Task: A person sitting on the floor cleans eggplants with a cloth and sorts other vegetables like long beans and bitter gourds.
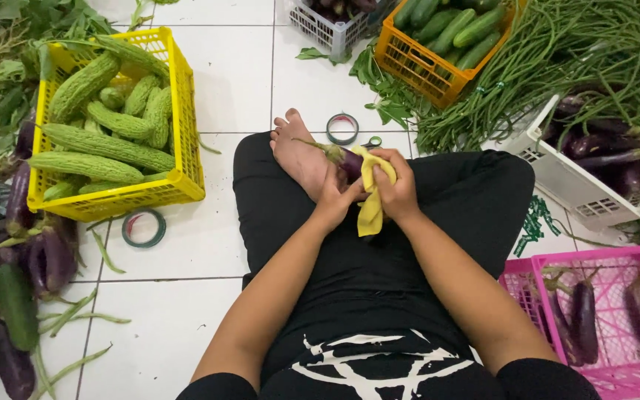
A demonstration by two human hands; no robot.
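I sit cross-legged on the tiled floor [224, 89]. My left hand [335, 198] is closed around a small purple eggplant [348, 159], which sits above my lap, just beside my bare foot [298, 152]. My right hand [398, 189] presses a yellow cloth [372, 200] against the eggplant; the two hands are together, touching at the eggplant.

Risks, as I judge them:
- The eggplant's skin looks glossy; a loose hold could let it slide out toward the foot or the floor.
- The thin stem points left and could snap under hard rubbing.
- The cloth's hanging end could snag between my fingers.
- Two tape rolls lie on the floor, one [342, 128] just beyond my foot, one [143, 227] near the yellow crate; either could be kicked if I shift.

Containers:
- Yellow crate [187, 111], to my left: bitter gourds.
- Orange crate [416, 70], ahead: cucumbers.
- Grey crate [327, 30], ahead: dark contents, too cropped to identify.
- White crate [557, 174], to my right: dark eggplants, with long beans [557, 52] heaped beside it.
- Pink crate [609, 259], by my right knee: a few eggplants.
- Loose eggplants [46, 255] lie uncontained at far left.
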